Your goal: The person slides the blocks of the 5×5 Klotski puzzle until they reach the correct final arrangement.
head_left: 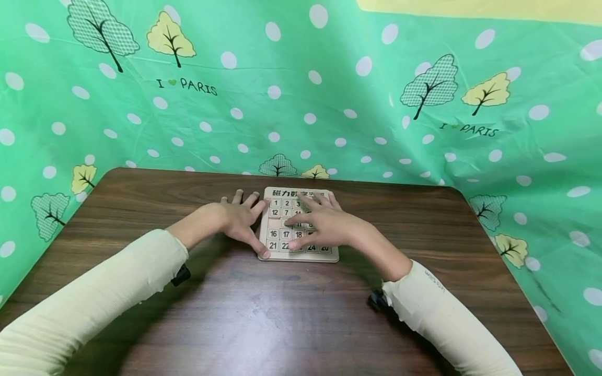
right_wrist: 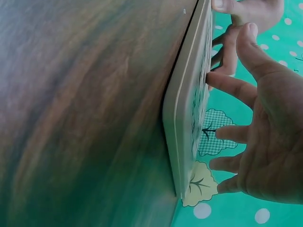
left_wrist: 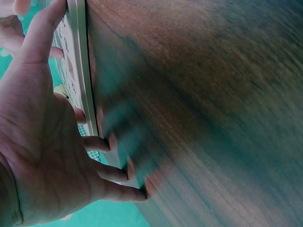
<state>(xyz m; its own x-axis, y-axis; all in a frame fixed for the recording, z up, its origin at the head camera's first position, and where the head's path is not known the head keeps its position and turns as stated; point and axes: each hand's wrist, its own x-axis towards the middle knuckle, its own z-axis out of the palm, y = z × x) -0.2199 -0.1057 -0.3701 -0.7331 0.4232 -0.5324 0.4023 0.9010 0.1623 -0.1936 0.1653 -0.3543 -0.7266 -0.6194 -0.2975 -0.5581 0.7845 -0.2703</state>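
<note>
Cream fabric sleeves [head_left: 99, 295] lay nearest. Pale, flat, wood-look number-tile board [head_left: 280, 234] sat at twelve o'clock. Your spread left hand [head_left: 237, 219] touched its eight-o'clock edge; your spread right hand [head_left: 331, 224] rested an index fingertip on top; neither gripped anything. Steady bracing, light sliding pressure likely worked best.

You count one left hand [head_left: 237, 219] and one right hand [head_left: 331, 225], along with two pale sleeves [head_left: 103, 282] and two black wrist pieces [head_left: 181, 275]. You have one number board [head_left: 301, 257] with five rows of squares [head_left: 274, 234], and one table [head_left: 282, 324]. You see one cloth backdrop [head_left: 291, 60], printed with five checked trees [head_left: 101, 28], five yellow trees [head_left: 168, 35], two lines of lettering reading PARIS [head_left: 198, 86] and dozens of white dots [head_left: 229, 60].
</note>
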